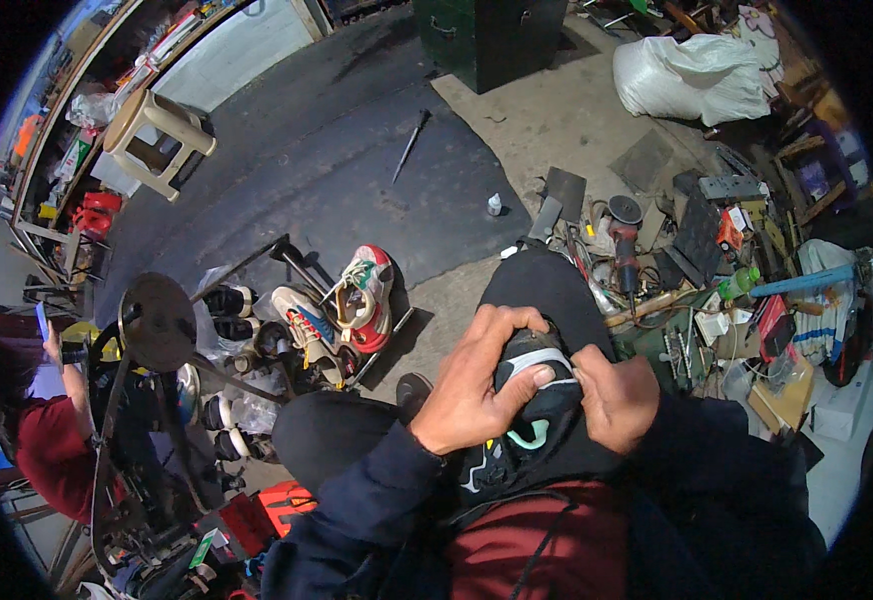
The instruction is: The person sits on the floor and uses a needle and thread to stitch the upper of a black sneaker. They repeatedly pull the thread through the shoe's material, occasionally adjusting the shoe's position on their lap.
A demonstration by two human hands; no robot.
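A black shoe point(553, 405) with a pale grey edge, a mint-green loop and yellow and white marks rests on my lap, against my dark trousers. My left hand point(472, 385) is closed round one side of it, fingers over the far end and thumb pressed on the pale edge. On the other side my right hand point(614, 397) pinches the shoe's edge between thumb and curled fingers. Part of the shoe is hidden beneath my hands.
Colourful sneakers point(365, 295) stand left of my knees near a metal stand point(157, 320). A person in a red shirt point(52, 445) sits far left. Tools, including an angle grinder point(625, 240), are heaped to the right. A stool point(162, 140) and a white sack point(692, 78) stand farther off.
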